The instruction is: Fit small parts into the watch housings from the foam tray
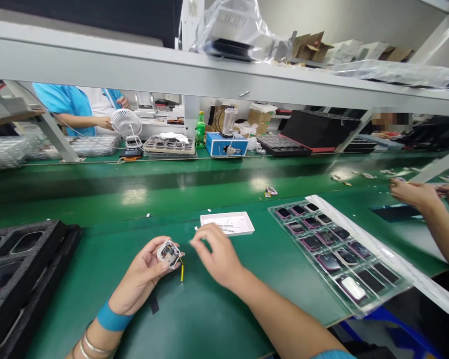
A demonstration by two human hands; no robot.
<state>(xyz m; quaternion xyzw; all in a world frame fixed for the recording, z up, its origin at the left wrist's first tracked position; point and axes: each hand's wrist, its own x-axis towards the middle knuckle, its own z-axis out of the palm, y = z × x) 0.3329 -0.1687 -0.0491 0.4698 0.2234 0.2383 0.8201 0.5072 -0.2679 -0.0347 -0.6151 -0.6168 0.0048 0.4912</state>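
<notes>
My left hand [149, 264] is closed around a small pale device housing [169, 255], its open side up with a circuit board and parts showing. From the housing's right edge a thin yellow strip [182, 272] hangs on a wire. To the right, my right hand [219, 257] is raised just above the bench, thumb and forefinger brought together in a pinch. Whatever the fingertips hold, if anything, is too small to make out. Behind that hand lies a shallow white tray [247, 225] with tiny parts and a thin tool in it.
A clear plastic tray [353, 311] of dark-faced watch-like units lies at right, beside a co-worker's hand [415, 192]. Black foam trays [56, 249] stand at left. Two small parts [271, 191] sit farther back. A grey shelf beam [134, 75] crosses above the bench.
</notes>
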